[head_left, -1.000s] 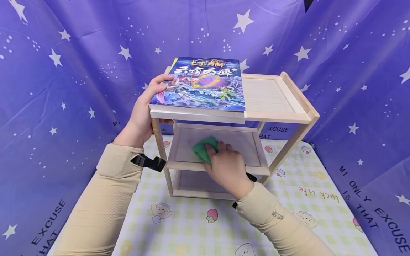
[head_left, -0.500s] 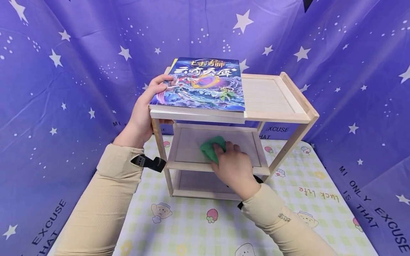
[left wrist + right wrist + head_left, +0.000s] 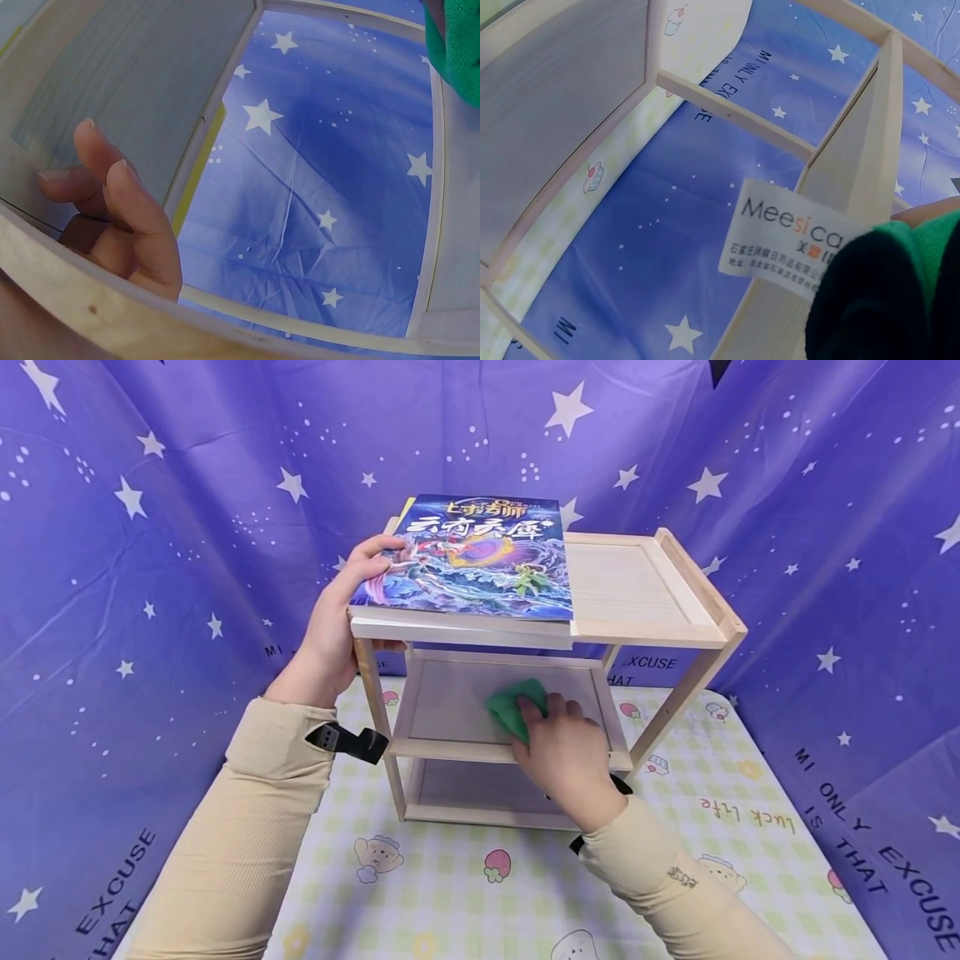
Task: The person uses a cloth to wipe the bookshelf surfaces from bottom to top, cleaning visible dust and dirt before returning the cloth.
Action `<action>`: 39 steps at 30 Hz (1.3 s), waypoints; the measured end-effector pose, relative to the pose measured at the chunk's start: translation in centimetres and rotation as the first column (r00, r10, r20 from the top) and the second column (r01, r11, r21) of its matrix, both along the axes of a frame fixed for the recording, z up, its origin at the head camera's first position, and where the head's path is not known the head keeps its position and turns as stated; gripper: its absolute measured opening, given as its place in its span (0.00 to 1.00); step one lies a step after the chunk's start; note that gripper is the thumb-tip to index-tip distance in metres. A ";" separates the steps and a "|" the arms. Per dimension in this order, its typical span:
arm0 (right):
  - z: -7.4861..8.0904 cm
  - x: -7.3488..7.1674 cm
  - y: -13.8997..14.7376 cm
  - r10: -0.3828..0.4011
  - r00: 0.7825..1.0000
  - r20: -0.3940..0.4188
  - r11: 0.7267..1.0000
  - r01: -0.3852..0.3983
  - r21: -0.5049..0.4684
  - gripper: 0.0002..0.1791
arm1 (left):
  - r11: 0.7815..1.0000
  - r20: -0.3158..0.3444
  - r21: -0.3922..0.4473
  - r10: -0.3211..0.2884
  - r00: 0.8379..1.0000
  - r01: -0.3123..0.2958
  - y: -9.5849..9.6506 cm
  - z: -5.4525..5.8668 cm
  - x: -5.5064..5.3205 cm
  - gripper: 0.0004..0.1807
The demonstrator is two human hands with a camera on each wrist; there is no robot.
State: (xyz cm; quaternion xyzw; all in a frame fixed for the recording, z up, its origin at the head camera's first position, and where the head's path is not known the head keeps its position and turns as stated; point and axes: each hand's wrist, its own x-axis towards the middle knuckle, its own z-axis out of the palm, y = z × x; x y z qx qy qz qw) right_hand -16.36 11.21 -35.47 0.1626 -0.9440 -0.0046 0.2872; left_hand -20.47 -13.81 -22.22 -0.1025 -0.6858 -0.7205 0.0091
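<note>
A small three-tier wooden shelf rack (image 3: 641,581) stands upright, with a stack of books (image 3: 480,564) on the left part of its top tier. My left hand (image 3: 330,618) grips the left end of that tier, some fingers over the top book's cover. Curled fingers (image 3: 142,217) show on the underside of the top board in the left wrist view. Bunched in my right hand (image 3: 566,756) is a green cloth (image 3: 513,706), pressed on the middle tier (image 3: 442,693). A white printed label (image 3: 780,232) sticks out from the cloth in the right wrist view.
The rack's bottom tier (image 3: 465,789) sits just above the table (image 3: 420,902), which has a green checked cover with cartoon prints. Purple star-patterned curtains (image 3: 225,468) hang behind and on both sides. Upright posts (image 3: 678,714) frame the rack's open front.
My right hand has slid the green cloth to the right along the middle tier. The left hand, the books and the rack have stayed in place.
</note>
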 end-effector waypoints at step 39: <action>-0.7 0.2 3.6 -0.076 0.986 -0.149 0.997 0.071 -0.037 0.19 | 1.000 -0.005 0.008 -0.002 1.000 0.002 0.0 0.0 0.1 0.19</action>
